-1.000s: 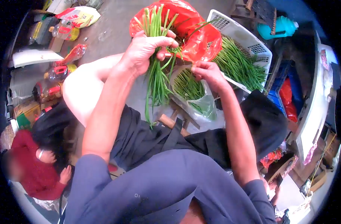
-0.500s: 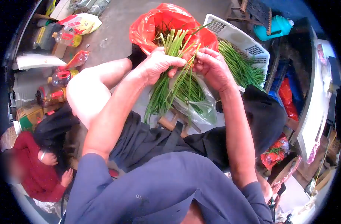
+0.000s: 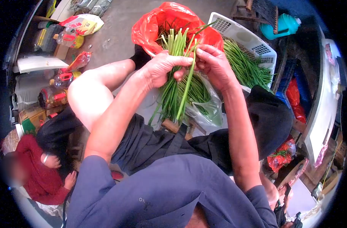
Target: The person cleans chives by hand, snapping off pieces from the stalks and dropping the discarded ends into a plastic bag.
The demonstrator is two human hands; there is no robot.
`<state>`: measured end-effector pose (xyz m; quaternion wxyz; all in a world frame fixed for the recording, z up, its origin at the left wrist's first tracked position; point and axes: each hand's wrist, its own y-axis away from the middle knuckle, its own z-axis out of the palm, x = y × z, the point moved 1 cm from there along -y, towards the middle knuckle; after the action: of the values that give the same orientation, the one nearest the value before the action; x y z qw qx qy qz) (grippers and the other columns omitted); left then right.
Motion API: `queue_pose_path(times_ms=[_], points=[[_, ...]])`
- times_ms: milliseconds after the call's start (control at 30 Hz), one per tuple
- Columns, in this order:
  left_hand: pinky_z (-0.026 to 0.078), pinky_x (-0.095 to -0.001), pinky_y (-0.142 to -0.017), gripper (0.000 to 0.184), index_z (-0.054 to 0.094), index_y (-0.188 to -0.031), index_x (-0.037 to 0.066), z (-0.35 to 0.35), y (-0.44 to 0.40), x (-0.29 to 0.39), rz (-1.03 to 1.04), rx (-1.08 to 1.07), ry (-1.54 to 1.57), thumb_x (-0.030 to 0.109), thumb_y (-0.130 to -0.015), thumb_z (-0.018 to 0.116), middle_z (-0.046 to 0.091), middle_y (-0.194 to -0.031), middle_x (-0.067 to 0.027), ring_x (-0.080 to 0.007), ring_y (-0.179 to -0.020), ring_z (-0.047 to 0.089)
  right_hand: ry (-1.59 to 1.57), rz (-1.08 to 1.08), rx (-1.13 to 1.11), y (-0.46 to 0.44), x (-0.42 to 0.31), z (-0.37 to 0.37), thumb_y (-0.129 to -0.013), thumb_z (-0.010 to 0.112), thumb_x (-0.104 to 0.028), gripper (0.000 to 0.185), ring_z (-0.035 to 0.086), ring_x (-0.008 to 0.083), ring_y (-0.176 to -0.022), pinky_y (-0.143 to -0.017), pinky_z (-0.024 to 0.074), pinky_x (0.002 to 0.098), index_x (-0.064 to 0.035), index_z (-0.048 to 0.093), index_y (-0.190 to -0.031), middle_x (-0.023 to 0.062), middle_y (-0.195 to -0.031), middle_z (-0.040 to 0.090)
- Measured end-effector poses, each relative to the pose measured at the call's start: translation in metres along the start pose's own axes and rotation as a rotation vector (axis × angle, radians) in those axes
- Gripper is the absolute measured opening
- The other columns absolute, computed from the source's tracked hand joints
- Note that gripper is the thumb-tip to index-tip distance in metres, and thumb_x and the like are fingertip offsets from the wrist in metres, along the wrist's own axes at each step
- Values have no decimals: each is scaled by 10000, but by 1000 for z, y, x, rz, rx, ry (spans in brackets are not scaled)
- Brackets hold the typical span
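My left hand [image 3: 160, 69] is closed around a bunch of garlic chives [image 3: 169, 102], their pale cut ends pointing up and green leaves hanging down. Beside it my right hand [image 3: 216, 67] pinches a chive stalk [image 3: 186, 91] near its pale end; the leaf hangs across the front of the bunch. Just beyond both hands stands an open red plastic bag [image 3: 146, 30] with plant scraps inside. Under the hands a clear plastic bag [image 3: 211, 118] holds more chives. To the right, a white plastic basket [image 3: 259, 42] contains loose chives [image 3: 243, 66].
A person in a dark red top [image 3: 42, 173] sits at the lower left. Bottles [image 3: 69, 39] and bags line the left side. A teal jug [image 3: 283, 27] is at the upper right, near a wooden stool [image 3: 257, 17]. A white board [image 3: 321, 102] stands at the right.
The chive stalks near my right fingers have shifted; one now hangs straighter in front of the bunch. My left hand keeps its grip, with both hands in nearly the same place.
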<state>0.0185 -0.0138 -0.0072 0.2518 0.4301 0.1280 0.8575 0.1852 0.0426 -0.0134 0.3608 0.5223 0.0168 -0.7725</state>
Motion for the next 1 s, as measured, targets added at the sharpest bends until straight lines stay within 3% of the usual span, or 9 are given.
queue_pose_path(times_ms=[133,333,400,800,867,1000], points=[[392,-184,-441,179,602,-992,36,-3,-1,0,23,11,-29,137,-846,625,664,-846,-62,-57,-466,473,61,19,52,-1,3,1,-892,614,-213,225,558,86,-635,-609,489,250,-12,626,-992,33,-800,636],[376,-183,-431,151,604,-955,46,-4,0,3,74,121,-138,143,-841,625,654,-786,-54,-56,-465,471,18,19,42,-5,7,0,-869,653,-224,202,582,83,-626,-592,468,233,-36,648,-941,21,-790,653],[372,-183,-431,147,607,-948,47,-5,-1,2,72,140,-159,144,-840,623,652,-776,-52,-56,-468,471,194,-56,57,-8,13,-2,-866,654,-227,200,576,80,-628,-590,458,228,-31,659,-906,21,-761,649],[352,-185,-431,121,610,-911,40,-12,1,2,13,184,-121,131,-830,609,645,-745,-61,-68,-473,472,581,-196,153,-14,12,-2,-848,649,-190,183,561,71,-636,-568,459,247,-9,669,-873,16,-730,634],[354,-186,-430,115,605,-903,40,-15,4,4,-3,200,-97,128,-828,609,645,-743,-65,-70,-468,472,489,-101,190,-18,9,-8,-855,646,-194,182,551,76,-616,-564,452,245,-14,666,-869,10,-723,625],[366,-203,-431,95,583,-869,45,-19,12,9,4,185,-68,127,-829,610,649,-748,-76,-74,-453,468,345,-162,264,-34,5,-17,-861,650,-169,145,485,46,-561,-535,398,196,-28,638,-830,-20,-692,584]])
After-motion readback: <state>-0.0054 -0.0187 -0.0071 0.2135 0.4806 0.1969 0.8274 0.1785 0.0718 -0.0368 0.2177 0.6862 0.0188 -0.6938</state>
